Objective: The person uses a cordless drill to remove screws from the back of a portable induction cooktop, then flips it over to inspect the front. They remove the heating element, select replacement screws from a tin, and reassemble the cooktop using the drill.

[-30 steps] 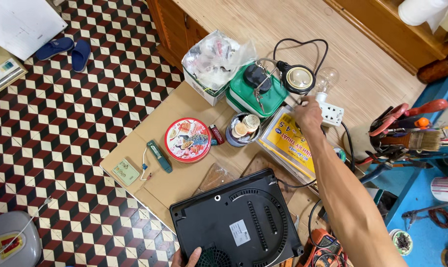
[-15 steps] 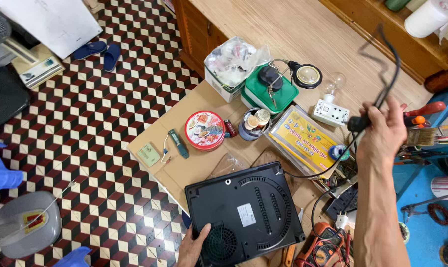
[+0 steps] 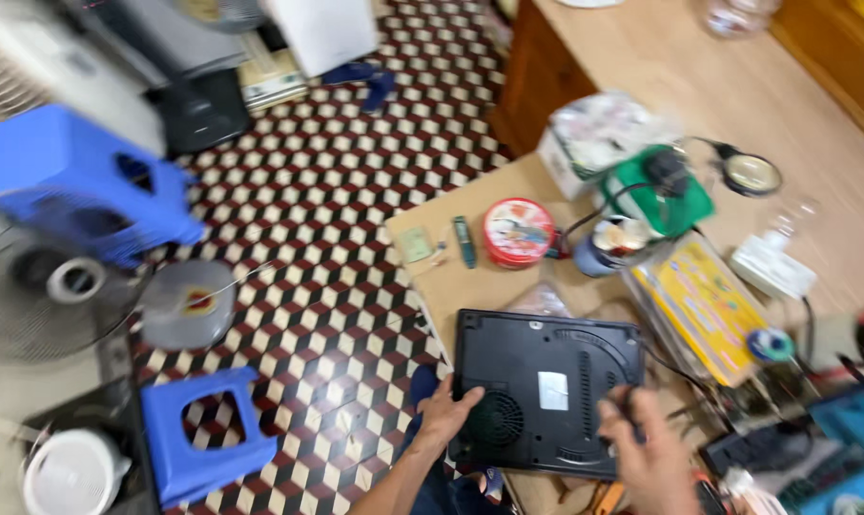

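Black flat plastic appliance point(image 3: 546, 386), underside up, near edge of cardboard sheet point(image 3: 480, 286). Left hand point(image 3: 446, 415) grips its near-left corner. Right hand point(image 3: 642, 448), closed around a dark plug, rests on its right side. Casing unopened; red round tin point(image 3: 518, 232) lies beyond.

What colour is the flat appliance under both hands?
Black, with a small pale label; head view.
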